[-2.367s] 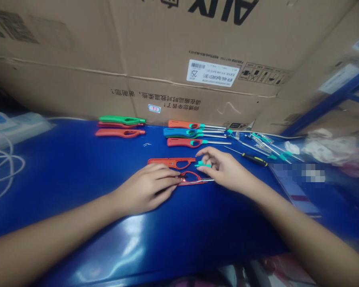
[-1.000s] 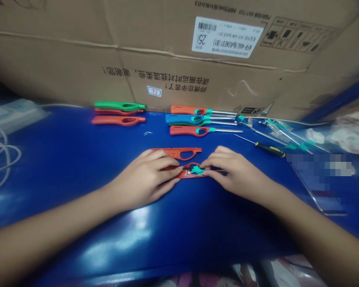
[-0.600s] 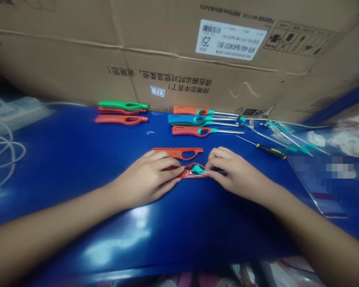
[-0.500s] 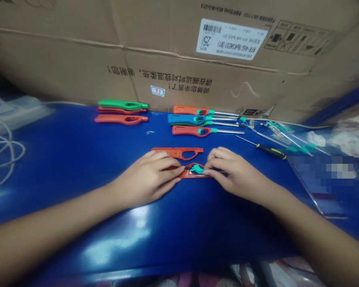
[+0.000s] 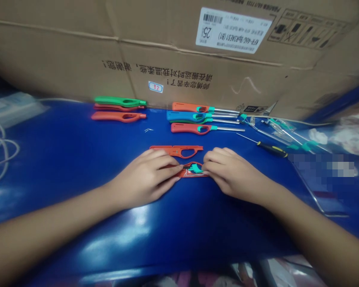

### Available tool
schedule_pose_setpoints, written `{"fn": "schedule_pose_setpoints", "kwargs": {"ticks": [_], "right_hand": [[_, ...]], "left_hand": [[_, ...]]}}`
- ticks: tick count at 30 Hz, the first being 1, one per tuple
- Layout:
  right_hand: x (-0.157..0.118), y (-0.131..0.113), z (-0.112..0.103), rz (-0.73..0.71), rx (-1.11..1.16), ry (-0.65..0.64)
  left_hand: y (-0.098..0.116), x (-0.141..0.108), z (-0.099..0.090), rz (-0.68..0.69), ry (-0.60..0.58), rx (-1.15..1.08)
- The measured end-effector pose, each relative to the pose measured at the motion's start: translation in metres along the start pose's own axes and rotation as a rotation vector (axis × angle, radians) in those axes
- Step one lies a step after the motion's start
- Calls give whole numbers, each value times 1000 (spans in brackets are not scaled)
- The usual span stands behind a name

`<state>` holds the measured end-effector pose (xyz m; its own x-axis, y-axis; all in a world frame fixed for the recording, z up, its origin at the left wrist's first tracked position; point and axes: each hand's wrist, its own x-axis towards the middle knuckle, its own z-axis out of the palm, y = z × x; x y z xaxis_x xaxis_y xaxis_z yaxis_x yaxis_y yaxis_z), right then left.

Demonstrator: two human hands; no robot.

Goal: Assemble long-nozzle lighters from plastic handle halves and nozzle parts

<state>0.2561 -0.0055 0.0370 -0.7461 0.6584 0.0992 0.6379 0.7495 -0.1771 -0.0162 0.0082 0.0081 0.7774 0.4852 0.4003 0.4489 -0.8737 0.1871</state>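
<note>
An orange-red lighter shell half [image 5: 187, 173] lies on the table between my hands, with a teal plastic piece [image 5: 195, 168] seated in its opening. My left hand [image 5: 146, 179] presses its fingertips on the shell's left side. From the right, my right hand [image 5: 230, 175] holds the shell's other end, fingertips against the teal piece. That hand hides the shell's right end and any metal tube there. A second orange-red shell half [image 5: 176, 151] lies just beyond, touching neither hand's palm.
Assembled long lighters [image 5: 191, 117] and handle shells [image 5: 118, 109] lie in rows on the blue table [image 5: 77, 167], below a large cardboard box [image 5: 167, 67]. At right are a yellow-and-black screwdriver [image 5: 272, 148] and loose lighter parts. A white cable [image 5: 0, 149] lies at left.
The teal piece has moved from my right fingers into the shell's opening. My right hand has closed in on the shell, and the whole view has shifted slightly.
</note>
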Motion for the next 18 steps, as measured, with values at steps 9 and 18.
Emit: {"fn": "schedule_pose_setpoints", "kwargs": {"ticks": [9,18], "right_hand": [[-1,-1,1,-11,16,4],[0,-2,1,-31,-54,-21]], "left_hand": [[4,1,-2,-90,-69,-136],[6,0,-1,-151,-124,-196]]}}
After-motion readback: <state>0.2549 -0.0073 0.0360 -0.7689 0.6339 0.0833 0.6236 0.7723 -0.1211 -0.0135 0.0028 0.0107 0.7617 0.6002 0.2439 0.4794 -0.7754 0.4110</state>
